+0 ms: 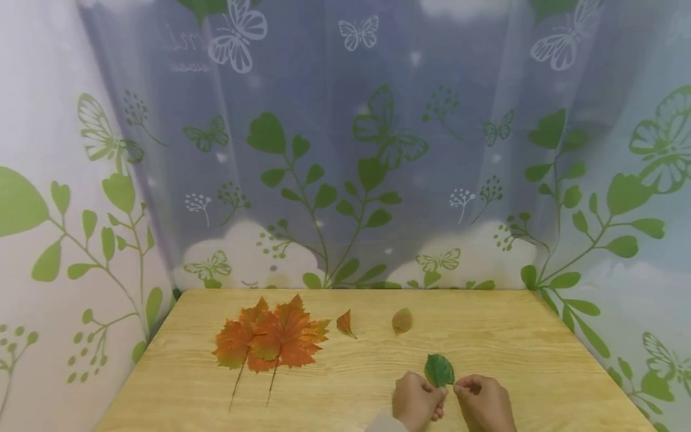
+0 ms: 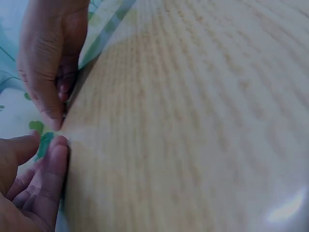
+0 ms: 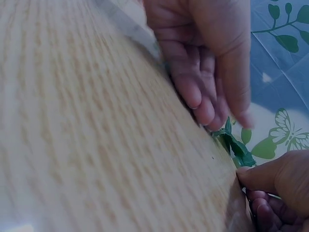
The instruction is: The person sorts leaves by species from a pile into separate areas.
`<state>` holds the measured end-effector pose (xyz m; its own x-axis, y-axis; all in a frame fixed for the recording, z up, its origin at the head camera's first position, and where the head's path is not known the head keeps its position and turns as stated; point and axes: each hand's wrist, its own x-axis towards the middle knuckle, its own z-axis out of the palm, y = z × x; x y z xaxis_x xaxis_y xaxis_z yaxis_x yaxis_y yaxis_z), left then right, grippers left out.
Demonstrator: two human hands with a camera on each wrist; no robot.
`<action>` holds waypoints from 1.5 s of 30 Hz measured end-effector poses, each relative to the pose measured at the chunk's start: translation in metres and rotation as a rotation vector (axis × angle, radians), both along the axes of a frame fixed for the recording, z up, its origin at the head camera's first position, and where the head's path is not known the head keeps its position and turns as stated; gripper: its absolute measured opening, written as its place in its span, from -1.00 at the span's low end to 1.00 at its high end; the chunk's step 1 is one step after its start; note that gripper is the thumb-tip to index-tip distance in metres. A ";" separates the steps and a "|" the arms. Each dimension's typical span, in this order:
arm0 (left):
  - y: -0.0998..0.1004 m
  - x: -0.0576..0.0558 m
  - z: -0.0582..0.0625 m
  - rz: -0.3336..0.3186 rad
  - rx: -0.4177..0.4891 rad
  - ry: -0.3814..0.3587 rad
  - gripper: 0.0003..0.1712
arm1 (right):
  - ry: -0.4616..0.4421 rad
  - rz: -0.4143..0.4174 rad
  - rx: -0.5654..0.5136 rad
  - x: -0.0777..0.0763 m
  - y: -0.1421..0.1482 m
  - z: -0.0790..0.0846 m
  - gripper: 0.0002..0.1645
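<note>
A green leaf [image 1: 439, 371] with a toothed edge is at the front right of the table, between the two hands. My left hand [image 1: 414, 401] pinches its lower edge between thumb and fingers; the left wrist view shows a bit of green leaf [image 2: 44, 145] between them. On the other side, my right hand [image 1: 486, 403] pinches the leaf's lower right end with thumb and forefinger. The right wrist view shows the crumpled-looking leaf [image 3: 239, 151] edge-on, beside the right thumb. Fingers hide the leaf's base.
Two orange maple-like leaves [image 1: 288, 333] with thin dark stems overlap on the left of the wooden table [image 1: 345, 390]. Behind the hands lie a small curled orange leaf [image 1: 344, 323] and a small yellowish-brown leaf [image 1: 402, 321]. A patterned curtain [image 1: 335, 150] hangs beyond the table's far edge.
</note>
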<state>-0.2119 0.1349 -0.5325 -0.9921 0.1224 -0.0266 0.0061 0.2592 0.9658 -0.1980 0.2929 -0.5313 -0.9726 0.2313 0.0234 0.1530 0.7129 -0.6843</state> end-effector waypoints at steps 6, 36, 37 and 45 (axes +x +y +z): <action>-0.023 -0.013 0.014 0.018 0.035 0.095 -0.84 | 0.020 0.006 0.006 0.000 -0.002 0.001 -0.92; -0.128 -0.090 0.013 0.593 -0.122 0.073 -0.47 | 0.060 -0.001 0.027 0.000 -0.004 -0.001 -0.95; -0.129 -0.092 0.013 0.583 -0.123 0.055 -0.45 | 0.054 -0.006 0.026 0.000 -0.004 -0.001 -0.95; -0.131 -0.102 0.011 0.546 -0.202 0.088 -0.47 | 0.032 -0.015 0.011 0.000 -0.003 -0.003 -0.95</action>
